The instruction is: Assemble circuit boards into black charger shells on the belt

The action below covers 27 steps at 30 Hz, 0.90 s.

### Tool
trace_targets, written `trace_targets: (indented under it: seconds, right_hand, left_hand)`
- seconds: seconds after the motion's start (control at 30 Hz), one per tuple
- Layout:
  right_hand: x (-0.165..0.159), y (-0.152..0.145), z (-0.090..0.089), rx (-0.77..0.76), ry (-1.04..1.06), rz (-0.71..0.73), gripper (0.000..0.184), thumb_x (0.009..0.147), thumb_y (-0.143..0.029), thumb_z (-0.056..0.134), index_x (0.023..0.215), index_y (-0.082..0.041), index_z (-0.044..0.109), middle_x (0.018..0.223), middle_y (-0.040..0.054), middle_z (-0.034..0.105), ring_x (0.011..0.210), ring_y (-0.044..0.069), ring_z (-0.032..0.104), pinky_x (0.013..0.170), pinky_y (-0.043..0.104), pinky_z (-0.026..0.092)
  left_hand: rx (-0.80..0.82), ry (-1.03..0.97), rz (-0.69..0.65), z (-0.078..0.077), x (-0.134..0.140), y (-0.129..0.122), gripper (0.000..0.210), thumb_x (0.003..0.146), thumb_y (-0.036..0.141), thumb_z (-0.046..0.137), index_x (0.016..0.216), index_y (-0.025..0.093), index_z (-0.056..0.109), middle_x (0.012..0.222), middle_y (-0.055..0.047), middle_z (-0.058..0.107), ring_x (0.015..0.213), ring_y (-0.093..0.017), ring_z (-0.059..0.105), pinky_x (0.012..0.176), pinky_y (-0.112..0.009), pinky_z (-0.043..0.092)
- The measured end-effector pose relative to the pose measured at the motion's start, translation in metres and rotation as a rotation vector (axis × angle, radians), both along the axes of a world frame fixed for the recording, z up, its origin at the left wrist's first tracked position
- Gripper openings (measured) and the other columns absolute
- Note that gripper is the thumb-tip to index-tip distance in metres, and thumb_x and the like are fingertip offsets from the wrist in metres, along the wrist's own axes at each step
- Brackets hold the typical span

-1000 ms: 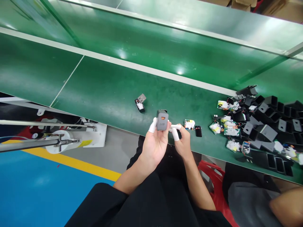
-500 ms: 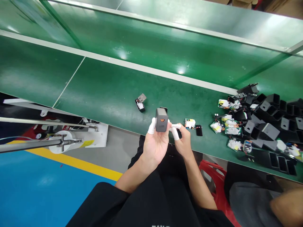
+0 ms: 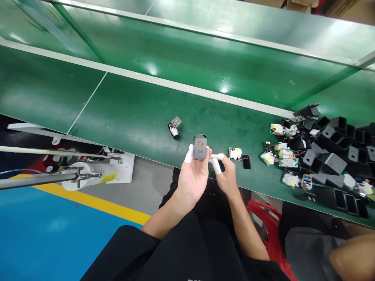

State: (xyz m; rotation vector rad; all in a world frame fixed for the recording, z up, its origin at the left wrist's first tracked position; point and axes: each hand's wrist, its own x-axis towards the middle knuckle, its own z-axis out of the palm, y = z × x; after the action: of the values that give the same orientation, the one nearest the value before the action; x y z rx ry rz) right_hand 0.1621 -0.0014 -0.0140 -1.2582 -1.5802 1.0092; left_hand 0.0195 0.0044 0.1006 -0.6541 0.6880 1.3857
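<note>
My left hand (image 3: 193,177), white finger cots on its tips, is closed round a dark grey charger (image 3: 200,149). The charger's end face with an orange-lined port points up towards me. Close beside it, my right hand (image 3: 225,171) has its cot-covered thumb and forefinger bent together near the left fingertips; whatever is between them is hidden. Beyond the hands lies an opened charger (image 3: 174,130) with white filling and its pronged cap tilted off. To the right of my right hand sit a circuit board (image 3: 234,153) with white filling and a small black cap (image 3: 246,162).
Several circuit boards (image 3: 288,162) and black housings (image 3: 334,162) are heaped on the green bench (image 3: 131,117) at the right. A red stool (image 3: 271,222) and another person's arm (image 3: 353,253) are at lower right. Metal machinery (image 3: 88,171) stands below the bench at left.
The charger in my left hand has tilted slightly, so its port end faces me more squarely. My right hand has barely moved.
</note>
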Motion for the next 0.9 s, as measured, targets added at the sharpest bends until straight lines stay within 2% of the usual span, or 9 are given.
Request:
trace_targets:
  seconds: [0.27,0.37,0.4,0.47,0.53,0.6,0.63,0.7,0.9]
  right_hand:
    - [0.001,-0.001,-0.001,-0.01,-0.003,0.005,0.023,0.114,-0.042,0.062,0.116,-0.027,0.079,0.097,0.0036,0.074,0.09,0.023,0.072,0.084,0.04,0.057]
    - [0.001,-0.001,-0.001,-0.012,-0.006,0.008,0.023,0.114,-0.042,0.061,0.115,-0.027,0.078,0.098,0.0038,0.074,0.091,0.023,0.072,0.085,0.04,0.057]
    - [0.001,-0.001,-0.001,-0.011,-0.004,0.009,0.022,0.114,-0.041,0.061,0.114,-0.027,0.078,0.098,0.0035,0.073,0.09,0.023,0.071,0.085,0.039,0.057]
    - [0.001,-0.001,-0.001,-0.004,0.004,0.007,0.022,0.114,-0.04,0.061,0.111,-0.026,0.077,0.097,0.0028,0.072,0.089,0.022,0.069,0.084,0.038,0.055]
    - [0.002,-0.001,-0.001,0.009,0.012,0.004,0.024,0.115,-0.04,0.06,0.104,-0.025,0.075,0.093,0.0018,0.069,0.085,0.021,0.066,0.081,0.036,0.053]
    - [0.002,-0.001,-0.001,0.021,0.018,0.006,0.026,0.115,-0.041,0.059,0.101,-0.024,0.073,0.09,0.0011,0.067,0.082,0.02,0.063,0.079,0.035,0.051]
    - [0.002,-0.001,-0.001,0.023,0.02,0.01,0.026,0.115,-0.041,0.059,0.102,-0.024,0.074,0.09,0.0012,0.068,0.082,0.02,0.063,0.078,0.035,0.051]
    - [0.002,-0.001,-0.001,0.016,0.02,0.016,0.025,0.115,-0.041,0.059,0.108,-0.024,0.076,0.094,0.0021,0.07,0.085,0.021,0.065,0.08,0.035,0.053]
    - [0.003,-0.001,-0.002,0.001,0.023,0.011,0.024,0.114,-0.039,0.061,0.112,-0.026,0.08,0.097,0.0034,0.074,0.09,0.022,0.07,0.083,0.037,0.055]
  left_hand:
    - [-0.01,0.021,-0.014,-0.015,0.0,0.011,0.034,0.121,0.031,0.044,0.13,0.014,0.072,0.1,-0.006,0.079,0.091,-0.011,0.083,0.088,-0.017,0.07]
    - [0.024,0.041,-0.028,-0.025,0.002,0.01,0.032,0.12,0.03,0.046,0.124,0.012,0.073,0.101,-0.007,0.08,0.094,-0.011,0.084,0.092,-0.018,0.07]
    - [0.063,0.099,-0.043,-0.029,0.003,0.008,0.028,0.119,0.029,0.051,0.12,0.012,0.074,0.103,-0.008,0.08,0.096,-0.012,0.084,0.094,-0.02,0.07]
    - [0.182,0.363,-0.059,-0.039,0.005,0.001,0.01,0.107,0.023,0.073,0.112,0.015,0.075,0.108,-0.006,0.082,0.098,-0.014,0.084,0.094,-0.022,0.07]
    - [0.284,0.758,-0.04,-0.05,0.006,-0.009,0.036,0.08,0.011,0.098,0.106,0.019,0.074,0.109,-0.001,0.082,0.099,-0.015,0.083,0.092,-0.023,0.069]
    - [0.277,1.116,0.03,-0.06,0.003,-0.019,0.065,0.05,-0.001,0.107,0.1,0.022,0.072,0.101,0.004,0.081,0.092,-0.014,0.082,0.091,-0.022,0.068]
    - [0.241,1.232,0.064,-0.064,0.001,-0.022,0.071,0.041,-0.005,0.107,0.096,0.022,0.071,0.095,0.006,0.08,0.089,-0.013,0.081,0.091,-0.022,0.068]
    - [0.165,1.333,0.094,-0.071,-0.004,-0.027,0.071,0.036,-0.008,0.107,0.087,0.023,0.068,0.086,0.008,0.077,0.087,-0.013,0.08,0.091,-0.024,0.068]
    - [0.03,1.305,0.069,-0.08,-0.014,-0.028,0.062,0.047,-0.013,0.1,0.084,0.024,0.069,0.087,0.005,0.078,0.1,-0.02,0.083,0.094,-0.032,0.071]
